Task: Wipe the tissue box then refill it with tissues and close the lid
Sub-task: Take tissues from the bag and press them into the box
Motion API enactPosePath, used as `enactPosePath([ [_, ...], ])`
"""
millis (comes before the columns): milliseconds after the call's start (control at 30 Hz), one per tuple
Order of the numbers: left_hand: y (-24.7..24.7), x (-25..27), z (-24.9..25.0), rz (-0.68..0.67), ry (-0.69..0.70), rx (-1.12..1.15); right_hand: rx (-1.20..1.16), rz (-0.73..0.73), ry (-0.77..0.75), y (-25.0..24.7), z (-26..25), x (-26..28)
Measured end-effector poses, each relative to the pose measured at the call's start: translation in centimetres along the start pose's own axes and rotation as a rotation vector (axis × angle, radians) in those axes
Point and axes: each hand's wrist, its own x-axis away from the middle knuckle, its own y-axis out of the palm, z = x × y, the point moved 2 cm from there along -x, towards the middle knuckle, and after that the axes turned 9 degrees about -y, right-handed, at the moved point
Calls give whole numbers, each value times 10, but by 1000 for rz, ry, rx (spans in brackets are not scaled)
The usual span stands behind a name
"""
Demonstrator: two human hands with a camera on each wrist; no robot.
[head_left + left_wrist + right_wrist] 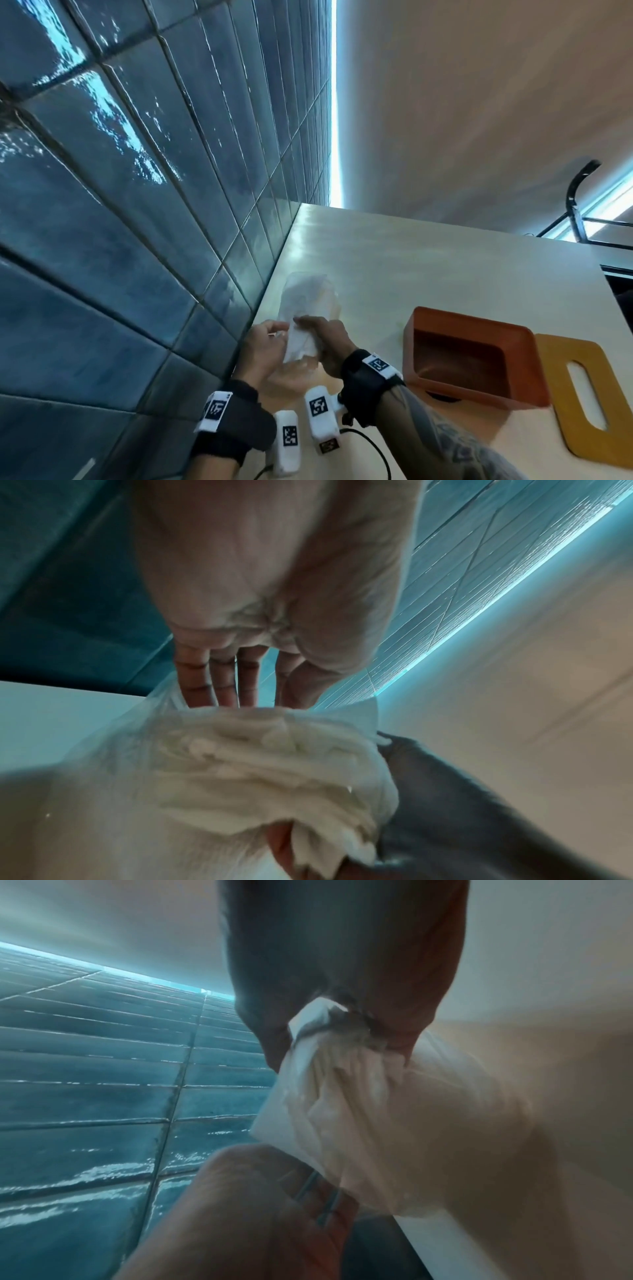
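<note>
At the counter's left edge my right hand (310,325) grips a stack of white tissues (300,346) that sticks out of a clear plastic bag (308,294). My left hand (269,337) holds the bag's near end; its fingers (219,680) reach into the plastic by the tissues (267,764). In the right wrist view the tissues (342,1096) are bunched in my right hand (342,974), with the left hand (257,1204) below. The orange tissue box (462,320) stands open and empty to the right. Its yellow slotted lid (579,445) lies flat beside it.
A blue tiled wall (137,205) runs close along the left of the pale counter (411,260). A black curved bar (575,192) rises at the far right. A dark recess (620,284) cuts into the counter's right edge. A cable (373,445) trails near my wrists.
</note>
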Motion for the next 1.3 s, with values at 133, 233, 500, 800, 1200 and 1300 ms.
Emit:
enactPosePath([
  [133, 2, -1, 0, -18, 0, 46, -23, -45, 21, -3, 1, 1],
  [233, -3, -2, -1, 19, -51, 178, -93, -88, 26, -6, 0, 4],
  [500, -13, 18, 33, -587, -280, 754, 43, -512, -35, -34, -34, 44],
  [800, 24, 32, 75, -394, 24, 859, -39, -394, -115, -129, -75, 90],
  [1200, 110, 86, 124, -759, -81, 631, -169, 34, -468, -245, -100, 127],
  [1300, 124, 92, 131, -799, -84, 697, -324, -7, -392, -257, -101, 137],
])
